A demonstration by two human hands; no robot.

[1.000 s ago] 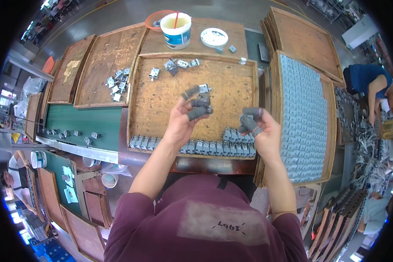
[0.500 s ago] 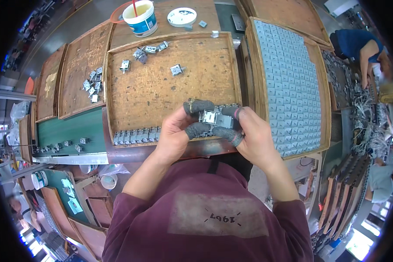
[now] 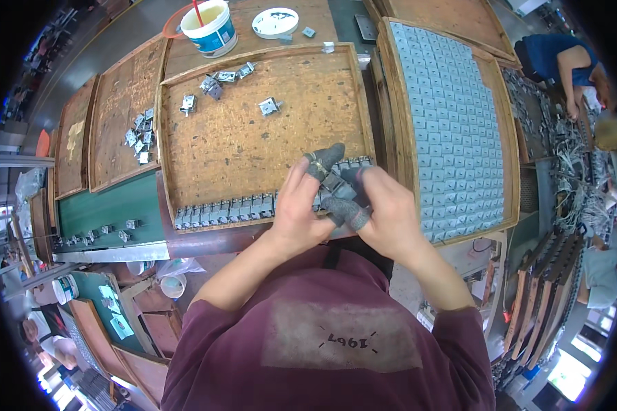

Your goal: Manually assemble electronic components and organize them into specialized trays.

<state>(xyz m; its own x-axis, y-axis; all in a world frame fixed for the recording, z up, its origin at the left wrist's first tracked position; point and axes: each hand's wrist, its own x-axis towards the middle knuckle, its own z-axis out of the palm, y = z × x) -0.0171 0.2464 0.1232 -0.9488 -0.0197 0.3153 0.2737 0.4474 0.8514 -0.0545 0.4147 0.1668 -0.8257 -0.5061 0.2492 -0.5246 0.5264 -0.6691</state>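
Observation:
A small silvery box-shaped metal part point(image 3: 339, 185) is held between my two hands, above the near edge of a wooden tray point(image 3: 233, 151). My left hand point(image 3: 298, 205) grips its left end with thumb and fingers in dark grey fingertip covers. From the other side, my right hand point(image 3: 389, 212) pinches it, and the covered fingers hide much of it. Under and beside my hands, a row of similar metal parts point(image 3: 230, 209) lines the tray's near edge. Several loose metal parts point(image 3: 211, 87) lie toward the tray's far side, one point(image 3: 269, 107) apart from the others.
To the right stands a wooden tray packed with rows of grey metal parts point(image 3: 452, 130). A white-and-blue bucket point(image 3: 212, 31) and a round white lid point(image 3: 275, 22) sit beyond my tray. More parts point(image 3: 141, 137) lie left. A co-worker point(image 3: 562, 61) bends over parts at far right.
The metal part has turned from level to slanted. My left hand has moved right and its fingers have shifted over the part; both hands have drawn closer together.

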